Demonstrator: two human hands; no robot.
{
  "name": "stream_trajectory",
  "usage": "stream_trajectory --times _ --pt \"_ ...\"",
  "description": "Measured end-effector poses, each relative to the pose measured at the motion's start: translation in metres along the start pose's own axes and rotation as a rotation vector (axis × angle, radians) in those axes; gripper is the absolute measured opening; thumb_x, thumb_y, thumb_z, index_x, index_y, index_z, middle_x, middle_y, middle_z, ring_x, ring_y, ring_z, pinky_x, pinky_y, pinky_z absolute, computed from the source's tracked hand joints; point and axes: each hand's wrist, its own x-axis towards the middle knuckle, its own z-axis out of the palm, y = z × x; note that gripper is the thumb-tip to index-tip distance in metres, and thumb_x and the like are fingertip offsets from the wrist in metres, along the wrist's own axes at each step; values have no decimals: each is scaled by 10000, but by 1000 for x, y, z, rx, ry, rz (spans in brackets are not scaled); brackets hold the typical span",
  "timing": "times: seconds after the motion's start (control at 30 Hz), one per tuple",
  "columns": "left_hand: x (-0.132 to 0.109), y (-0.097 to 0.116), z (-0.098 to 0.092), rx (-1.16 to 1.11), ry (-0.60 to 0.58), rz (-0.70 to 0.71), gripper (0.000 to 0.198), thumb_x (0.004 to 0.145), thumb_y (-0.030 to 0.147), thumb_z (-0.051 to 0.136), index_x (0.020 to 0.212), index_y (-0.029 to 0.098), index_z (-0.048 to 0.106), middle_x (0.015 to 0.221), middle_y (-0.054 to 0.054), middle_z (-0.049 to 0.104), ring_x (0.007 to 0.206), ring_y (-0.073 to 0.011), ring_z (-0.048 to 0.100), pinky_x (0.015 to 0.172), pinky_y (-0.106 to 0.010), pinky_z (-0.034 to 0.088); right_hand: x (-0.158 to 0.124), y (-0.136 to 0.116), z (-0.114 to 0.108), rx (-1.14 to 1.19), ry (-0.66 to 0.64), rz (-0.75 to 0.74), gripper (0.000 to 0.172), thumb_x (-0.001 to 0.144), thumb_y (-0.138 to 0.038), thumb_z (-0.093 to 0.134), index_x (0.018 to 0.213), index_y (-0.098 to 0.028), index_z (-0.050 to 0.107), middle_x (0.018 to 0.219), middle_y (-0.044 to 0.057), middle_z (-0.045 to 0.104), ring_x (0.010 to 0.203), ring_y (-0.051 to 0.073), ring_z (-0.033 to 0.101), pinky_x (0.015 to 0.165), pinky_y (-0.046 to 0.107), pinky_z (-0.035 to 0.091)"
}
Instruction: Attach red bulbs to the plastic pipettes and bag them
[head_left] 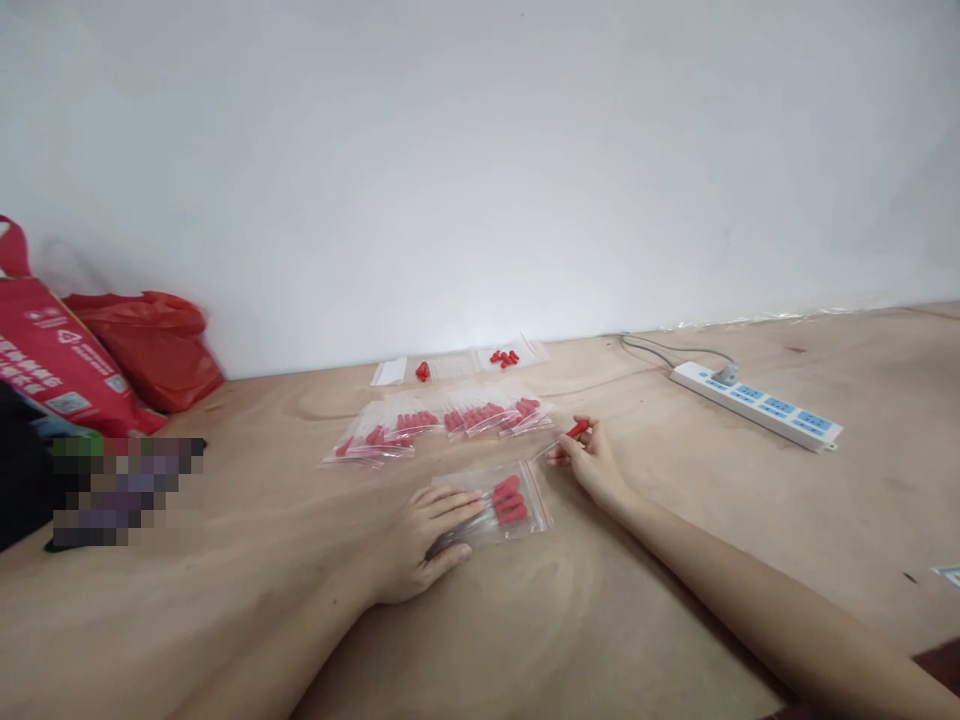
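Observation:
My left hand (420, 540) lies with its fingers stretched out flat over a clear zip bag (532, 505), pressing on its left part. Inside that bag, several red handles (511, 500) lie side by side, their other ends running under my fingers. To the right of the bag, my right hand (589, 460) pinches a small red-handled screwdriver (577, 429); its thin shaft points down and left toward the bag's mouth. Beyond both hands, a row of filled zip bags (412, 425) overlaps on the wooden table (480, 620), each showing red handles.
Near the wall are loose red pieces (504, 358) on a bag, another red clump (423, 371) and flat bags (454, 369). A white power strip (757, 405) with a plugged-in cable lies right. Red shopping bags (150, 345) and a pixelated item (124, 492) are at left.

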Motion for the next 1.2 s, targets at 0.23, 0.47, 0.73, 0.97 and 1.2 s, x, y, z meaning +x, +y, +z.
stream_trajectory --times 0.23,0.47,0.73,0.97,1.2 --pt "1 2 -2 16 -25 -18 444 853 314 438 1291 280 371 1330 -25 424 1215 -243 361 993 -466 286 -6 3 5 -8 -70 64 398 598 -250 553 900 -236 295 609 -105 477 471 97 545 448 231 462" --pt "1 1 -2 15 -23 1 426 857 301 438 1279 311 388 1335 -22 417 1217 -251 361 981 -480 299 -7 4 4 0 -68 77 379 608 -239 559 884 -234 299 595 -103 492 469 97 548 468 240 471" --pt "0 3 -2 39 -11 -10 441 856 294 440 1290 328 367 1374 -47 352 1230 -280 348 976 -527 286 -16 0 8 -33 -230 139 331 626 -417 617 820 -189 476 639 -36 549 555 97 564 598 270 492" --pt "0 2 -2 51 -10 -9 443 857 299 440 1292 328 364 1384 -64 329 1232 -296 343 975 -540 282 -18 3 7 -206 -313 156 345 551 -340 683 803 -179 510 688 -44 560 343 30 413 317 174 299" --pt "1 2 -3 56 -22 -2 430 863 291 426 1288 321 375 1394 -67 310 1246 -293 322 984 -540 266 -15 14 12 -322 -365 59 264 576 -364 695 689 -171 556 609 -7 606 442 86 502 373 186 376"
